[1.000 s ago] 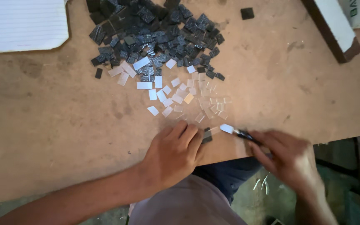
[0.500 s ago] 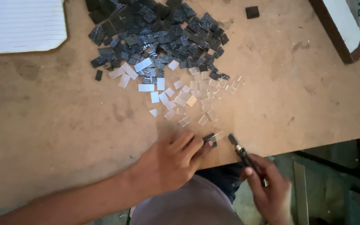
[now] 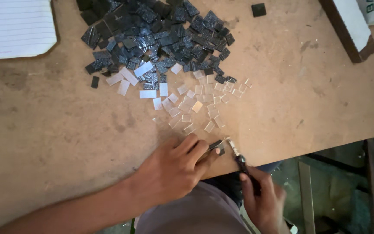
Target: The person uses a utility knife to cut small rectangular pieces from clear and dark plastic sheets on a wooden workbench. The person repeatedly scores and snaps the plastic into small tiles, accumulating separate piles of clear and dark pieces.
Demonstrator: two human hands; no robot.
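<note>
Small dark chip [image 3: 215, 145] lies at the near edge of the counter [image 3: 44, 143], pinned under the fingertips of the left hand [image 3: 174, 171], whose fingers are pressed down on it. Far left on the brown, scuffed board sits a sheet of lined paper [image 3: 14, 26]; between it and the hand the surface is bare and stained. Toward the middle far side a heap of dark squares [image 3: 152, 34] spreads out, and nearer from it a scatter of clear and pale squares [image 3: 195, 102] trails down almost to the left hand. Just right of the chip a slim tool [image 3: 236, 156] touches it with its tip; the right hand [image 3: 262, 199] is closed around its dark handle, out past the counter's near edge. Farther right the board is open up to a white block with a dark edge [image 3: 347, 26] at the far right corner. Beyond the right edge a dim floor with metal bars [image 3: 306, 186] shows below
</note>
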